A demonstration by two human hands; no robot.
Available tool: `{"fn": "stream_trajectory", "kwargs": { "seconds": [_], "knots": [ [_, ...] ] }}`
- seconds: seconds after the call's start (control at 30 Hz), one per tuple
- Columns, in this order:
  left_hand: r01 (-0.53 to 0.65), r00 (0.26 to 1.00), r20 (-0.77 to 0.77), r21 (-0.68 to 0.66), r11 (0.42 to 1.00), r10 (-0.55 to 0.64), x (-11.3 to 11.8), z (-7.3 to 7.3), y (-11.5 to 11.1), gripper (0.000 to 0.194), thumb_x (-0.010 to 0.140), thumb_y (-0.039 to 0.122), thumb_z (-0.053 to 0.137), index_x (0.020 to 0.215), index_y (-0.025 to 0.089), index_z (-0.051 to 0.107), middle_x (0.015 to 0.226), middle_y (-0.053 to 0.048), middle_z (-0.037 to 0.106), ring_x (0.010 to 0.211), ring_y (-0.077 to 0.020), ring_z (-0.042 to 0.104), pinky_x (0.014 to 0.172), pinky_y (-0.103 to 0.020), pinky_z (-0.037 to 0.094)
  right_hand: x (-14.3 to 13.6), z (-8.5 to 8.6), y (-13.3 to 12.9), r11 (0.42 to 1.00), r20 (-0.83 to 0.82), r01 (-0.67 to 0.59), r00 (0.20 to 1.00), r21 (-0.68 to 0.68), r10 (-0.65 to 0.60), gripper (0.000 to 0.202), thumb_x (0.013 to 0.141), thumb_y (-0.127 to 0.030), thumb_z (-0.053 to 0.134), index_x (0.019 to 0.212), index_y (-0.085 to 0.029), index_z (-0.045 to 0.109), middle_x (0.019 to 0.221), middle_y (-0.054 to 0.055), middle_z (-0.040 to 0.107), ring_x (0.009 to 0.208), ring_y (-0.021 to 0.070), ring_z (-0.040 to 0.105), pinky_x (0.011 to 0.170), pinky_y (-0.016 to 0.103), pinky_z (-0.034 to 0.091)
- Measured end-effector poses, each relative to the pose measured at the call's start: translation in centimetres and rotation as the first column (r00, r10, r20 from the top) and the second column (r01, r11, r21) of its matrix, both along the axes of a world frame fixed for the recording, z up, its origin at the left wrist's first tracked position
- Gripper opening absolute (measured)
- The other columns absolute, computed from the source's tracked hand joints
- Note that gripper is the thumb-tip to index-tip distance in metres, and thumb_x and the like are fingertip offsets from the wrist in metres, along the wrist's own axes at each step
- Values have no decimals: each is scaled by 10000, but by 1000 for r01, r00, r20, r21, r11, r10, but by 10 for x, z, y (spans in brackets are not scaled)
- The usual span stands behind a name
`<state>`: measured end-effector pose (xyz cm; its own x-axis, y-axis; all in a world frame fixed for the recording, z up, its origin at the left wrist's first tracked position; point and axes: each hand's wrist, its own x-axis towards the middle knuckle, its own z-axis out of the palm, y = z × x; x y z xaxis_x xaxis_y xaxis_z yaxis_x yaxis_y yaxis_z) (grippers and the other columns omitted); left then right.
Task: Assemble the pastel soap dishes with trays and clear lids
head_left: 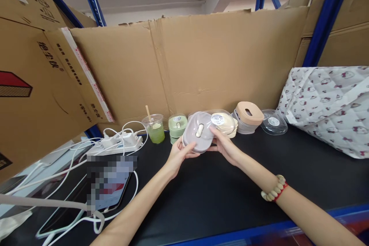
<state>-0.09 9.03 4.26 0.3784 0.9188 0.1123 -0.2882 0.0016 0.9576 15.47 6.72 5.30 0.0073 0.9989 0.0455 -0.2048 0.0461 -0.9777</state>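
Observation:
My left hand (pixel 176 157) grips the lower left edge of a pale grey, rounded-square lidded container (pixel 193 132) with a white oval piece on its lid. At its right edge, the fingers of my right hand (pixel 228 148) are closed on the same container, and a bead bracelet sits on that forearm. The container is held above the black table, tilted towards me. Behind it to the left stands a green container (pixel 175 124). To the right are cream containers (pixel 225 122) under a clear labelled lid, partly hidden by the held one.
Farther right stand a peach container (pixel 248 114) and a clear lid (pixel 273 123), beside a quilted patterned bag (pixel 331 107). On the left are a cup of green drink (pixel 157 135), a power strip (pixel 131 143), loose white cables and a blurred phone (pixel 115 188). Cardboard (pixel 225 61) walls the back.

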Motion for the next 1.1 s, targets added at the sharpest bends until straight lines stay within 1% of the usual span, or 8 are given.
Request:
{"fn": "stream_trajectory", "kwargs": {
  "seconds": [0.17, 0.37, 0.5, 0.6, 0.7, 0.8, 0.97, 1.1],
  "knots": [
    [171, 984, 67, -92, 981, -165, -3, 1, 3, 637, 613, 445, 747, 1165, 179, 574, 1128, -124, 633, 833, -251, 664, 705, -365, 553, 5, 2, -2, 999, 74, -35, 997, -29, 37, 553, 743, -488, 510, 1211, -197, 478, 1146, 79, 567, 903, 142, 596, 652, 250, 531],
    [133, 990, 75, -288, 948, -117, -1, -3, 4, 515, 695, 503, 656, 1079, 161, 646, 1052, -107, 671, 995, -273, 622, 812, -351, 523, 12, 8, -5, 960, 200, -237, 944, -149, 264, 689, 554, -415, 699, 1177, -183, 517, 1151, 81, 557, 931, 148, 574, 601, 199, 515],
    [49, 999, 23, -318, 947, -44, 2, -4, 4, 432, 753, 467, 622, 1080, 186, 648, 993, -86, 689, 940, -236, 644, 810, -326, 515, 11, 2, 2, 994, 195, 46, 980, -103, -25, 946, 510, -401, 744, 1350, -216, 350, 1283, 119, 449, 971, 152, 566, 626, 208, 531],
    [27, 1000, 1, -340, 940, -28, 4, -4, 2, 398, 754, 436, 630, 1056, 178, 660, 956, -87, 696, 923, -237, 649, 813, -327, 513, 11, -7, 8, 965, 297, 247, 918, 87, -262, 1089, 495, -425, 752, 1423, -247, 210, 1369, 133, 322, 1095, 181, 523, 784, 284, 545],
    [79, 997, 24, -347, 935, -75, 6, -5, -1, 405, 783, 475, 585, 1059, 189, 660, 996, -83, 690, 944, -226, 643, 836, -315, 505, 11, -13, 11, 918, 468, 244, 801, 314, -373, 942, 516, -501, 726, 1353, -240, 380, 1403, 96, 234, 1295, 223, 354, 1049, 374, 417],
    [144, 989, 67, -334, 931, -129, 7, -7, -3, 479, 797, 549, 524, 1105, 201, 644, 1036, -85, 679, 974, -221, 634, 872, -318, 491, 11, -14, 8, 931, 616, 142, 714, 336, -331, 905, 499, -562, 721, 1303, -225, 476, 1426, 80, 182, 1374, 265, 208, 1154, 414, 268],
    [202, 979, 72, -371, 906, -189, 7, -10, 2, 575, 802, 617, 447, 1146, 192, 625, 1017, -99, 683, 964, -236, 636, 873, -342, 480, 10, -11, 1, 972, 771, -9, 610, 237, -182, 1061, 419, -550, 765, 1374, -267, 402, 1433, 85, 203, 1359, 311, 221, 1140, 509, 201],
    [287, 953, 50, -464, 838, -299, 6, -16, 4, 739, 796, 708, 288, 1136, 145, 625, 950, -132, 693, 954, -260, 639, 855, -366, 475, 6, -12, -1, 988, 793, -45, 602, 148, -91, 807, 513, -488, 742, 1272, -350, 504, 1430, 44, 207, 1344, 294, 262, 1122, 524, 204]
  ]
}}
